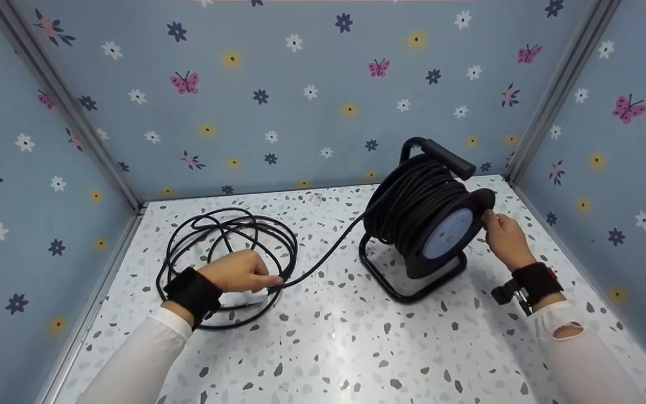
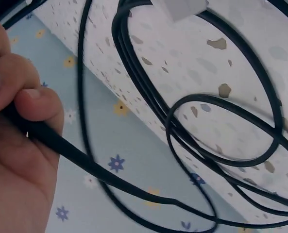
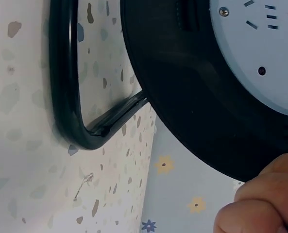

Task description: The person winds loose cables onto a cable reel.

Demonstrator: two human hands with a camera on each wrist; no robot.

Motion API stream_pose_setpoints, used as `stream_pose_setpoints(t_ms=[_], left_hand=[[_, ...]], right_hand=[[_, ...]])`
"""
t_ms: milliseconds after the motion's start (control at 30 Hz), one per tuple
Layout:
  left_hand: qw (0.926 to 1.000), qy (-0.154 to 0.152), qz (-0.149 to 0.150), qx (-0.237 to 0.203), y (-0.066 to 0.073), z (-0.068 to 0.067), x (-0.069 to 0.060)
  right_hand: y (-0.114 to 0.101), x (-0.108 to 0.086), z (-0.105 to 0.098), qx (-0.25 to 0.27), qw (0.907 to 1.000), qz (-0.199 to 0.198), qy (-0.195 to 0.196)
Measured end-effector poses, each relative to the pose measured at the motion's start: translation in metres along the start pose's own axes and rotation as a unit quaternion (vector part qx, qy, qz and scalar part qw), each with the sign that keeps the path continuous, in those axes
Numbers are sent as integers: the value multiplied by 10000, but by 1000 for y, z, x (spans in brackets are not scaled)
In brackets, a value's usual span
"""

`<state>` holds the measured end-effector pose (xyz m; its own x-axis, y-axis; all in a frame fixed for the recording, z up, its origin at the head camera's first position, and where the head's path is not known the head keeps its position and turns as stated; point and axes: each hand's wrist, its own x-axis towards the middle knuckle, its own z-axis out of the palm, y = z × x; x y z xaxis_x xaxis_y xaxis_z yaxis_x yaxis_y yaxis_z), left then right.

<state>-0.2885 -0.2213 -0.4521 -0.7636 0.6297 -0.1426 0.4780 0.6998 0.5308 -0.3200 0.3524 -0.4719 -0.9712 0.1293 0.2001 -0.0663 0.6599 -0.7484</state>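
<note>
A black cable reel (image 1: 421,268) stands on its tubular frame at right of centre, turns of cable wound on its drum and a pale blue socket panel (image 1: 449,233) on its face. My right hand (image 1: 505,238) grips the reel's outer rim with curled fingers; what lies under them is hidden. From the drum a black cable (image 1: 328,255) slopes down to my left hand (image 1: 239,272), which holds it between curled fingers and thumb. Beneath that hand, loose cable loops (image 1: 294,241) lie on the table. The left wrist view shows the held cable (image 2: 85,165) leaving the fist.
Speckled white tabletop (image 1: 334,342) lies under everything. A blue flowered panel (image 1: 312,123) closes off the back, with similar panels at both sides. A white block-like piece (image 2: 180,7) sits among the loops, its kind unclear. The reel's carrying handle (image 1: 449,159) juts out on top.
</note>
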Motion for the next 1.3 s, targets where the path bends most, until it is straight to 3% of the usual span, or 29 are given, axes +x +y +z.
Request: stream_pose_setpoints(t_ms=[167,233,433,533,800,1033,1300], left_hand=[[9978,24,-36,662,20,23,4],[9964,116,88,840,27,32,7],[9929,548,695,800,46,40,30],[9910,570,898,816,51,42,43],[9909,686,764,867,57,52,68],[9914,676,823,763,66,57,85],[9874,1187,864,598,74,57,99]], right_hand=[[8,-6,6,-100,9989,55,-453],[13,-10,12,-187,9971,73,-729],[22,-26,34,-545,9891,-195,-1356],[20,-32,43,-687,9837,-356,-1622],[8,-47,58,-1107,9713,-542,-2034],[-1,-56,65,-968,9653,-791,-2291],[-10,-63,75,-836,9655,-573,-2400]])
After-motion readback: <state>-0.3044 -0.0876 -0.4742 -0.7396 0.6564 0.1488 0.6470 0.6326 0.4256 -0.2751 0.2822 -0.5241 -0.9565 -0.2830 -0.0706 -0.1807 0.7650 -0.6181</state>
